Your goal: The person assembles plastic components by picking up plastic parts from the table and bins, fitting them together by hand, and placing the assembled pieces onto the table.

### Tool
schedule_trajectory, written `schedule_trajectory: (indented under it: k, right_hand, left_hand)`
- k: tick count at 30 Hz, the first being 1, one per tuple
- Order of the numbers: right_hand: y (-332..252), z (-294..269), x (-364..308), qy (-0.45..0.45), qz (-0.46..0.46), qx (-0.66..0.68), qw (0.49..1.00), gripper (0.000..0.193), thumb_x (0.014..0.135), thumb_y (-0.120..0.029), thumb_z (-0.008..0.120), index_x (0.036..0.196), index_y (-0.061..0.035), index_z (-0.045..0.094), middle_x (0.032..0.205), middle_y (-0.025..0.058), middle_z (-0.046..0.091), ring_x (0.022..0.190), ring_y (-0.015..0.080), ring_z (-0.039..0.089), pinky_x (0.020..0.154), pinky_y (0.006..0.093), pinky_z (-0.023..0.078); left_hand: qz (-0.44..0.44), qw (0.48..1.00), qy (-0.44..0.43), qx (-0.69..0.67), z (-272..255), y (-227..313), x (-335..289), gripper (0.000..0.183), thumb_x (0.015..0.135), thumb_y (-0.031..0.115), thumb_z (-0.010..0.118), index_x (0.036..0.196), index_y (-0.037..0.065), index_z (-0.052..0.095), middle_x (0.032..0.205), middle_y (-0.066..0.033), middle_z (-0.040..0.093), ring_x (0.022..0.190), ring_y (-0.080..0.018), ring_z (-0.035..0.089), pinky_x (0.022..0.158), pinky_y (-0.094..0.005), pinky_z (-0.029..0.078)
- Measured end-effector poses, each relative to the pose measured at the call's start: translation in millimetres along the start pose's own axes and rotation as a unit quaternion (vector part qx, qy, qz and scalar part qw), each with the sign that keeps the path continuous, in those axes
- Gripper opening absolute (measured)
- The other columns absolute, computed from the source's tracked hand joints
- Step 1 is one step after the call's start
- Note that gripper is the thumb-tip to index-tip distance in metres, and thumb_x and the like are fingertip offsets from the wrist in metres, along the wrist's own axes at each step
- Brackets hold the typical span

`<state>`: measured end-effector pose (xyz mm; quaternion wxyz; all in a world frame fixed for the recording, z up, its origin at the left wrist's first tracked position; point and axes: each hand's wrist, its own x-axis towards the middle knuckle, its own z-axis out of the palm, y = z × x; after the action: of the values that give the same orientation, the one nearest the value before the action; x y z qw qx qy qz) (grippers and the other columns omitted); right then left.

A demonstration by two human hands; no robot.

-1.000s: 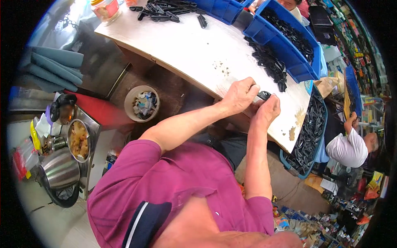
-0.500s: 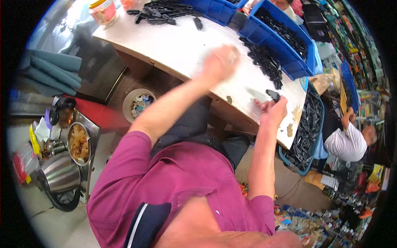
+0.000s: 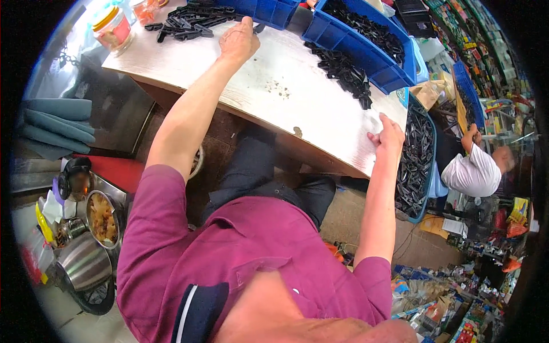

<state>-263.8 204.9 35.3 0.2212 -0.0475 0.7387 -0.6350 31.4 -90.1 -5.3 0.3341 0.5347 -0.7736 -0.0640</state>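
Observation:
My left hand has its fingers curled over the far edge of the white table, beside a pile of black plastic pieces. A single black piece shows just right of its fingers; whatever lies within the hand is hidden. My right hand hovers over the table's right end, thumb and forefinger apart, with nothing in it. Past its fingertips lies a second heap of black pieces, in front of a blue bin that holds more of them.
Another blue bin stands at the back. A blue tub of black pieces sits beyond the table's right end. Lidded jars are at the far left, above a steel pot. Someone in a white shirt works at right.
My left hand has swept left to the far-left pile. The black piece that my right hand held is gone from it, and its fingers have parted.

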Motion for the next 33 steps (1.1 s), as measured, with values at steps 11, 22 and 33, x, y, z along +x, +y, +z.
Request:
schedule_trajectory:
  k: [11,22,33]
  right_hand:
    - [-9,32,-6,-0.038,-0.194,-0.415,0.888,0.028,0.075,-0.037,0.076,0.089,-0.0121,0.074,0.076,0.0083,0.070,0.048,0.0206,0.061,0.052,0.0331,0.054]
    - [0,27,11,-0.049,-0.209,-0.431,0.876,0.029,0.078,-0.035,0.070,0.088,-0.0082,0.073,0.067,0.0099,0.067,0.046,0.0223,0.061,0.054,0.0334,0.053]
    - [-1,7,-14,-0.171,-0.008,-0.082,0.982,0.021,0.085,-0.021,0.065,0.080,-0.0023,0.057,0.048,-0.0009,0.038,0.038,0.0131,0.039,0.053,0.0376,0.056]
  left_hand:
    - [0.186,0.973,-0.122,0.069,-18,59,-37,0.036,0.078,0.009,0.055,0.112,0.009,0.064,0.100,-0.0163,0.067,0.101,-0.0356,0.061,0.089,-0.0479,0.049]
    - [0.251,0.956,-0.154,0.005,-10,78,-44,0.028,0.078,0.004,0.054,0.103,0.002,0.066,0.102,-0.0193,0.067,0.101,-0.0344,0.062,0.088,-0.0466,0.049]
    - [0.190,0.946,-0.071,-0.252,-8,74,-69,0.032,0.083,0.014,0.060,0.113,0.008,0.065,0.099,-0.0189,0.066,0.095,-0.0376,0.063,0.087,-0.0463,0.050]
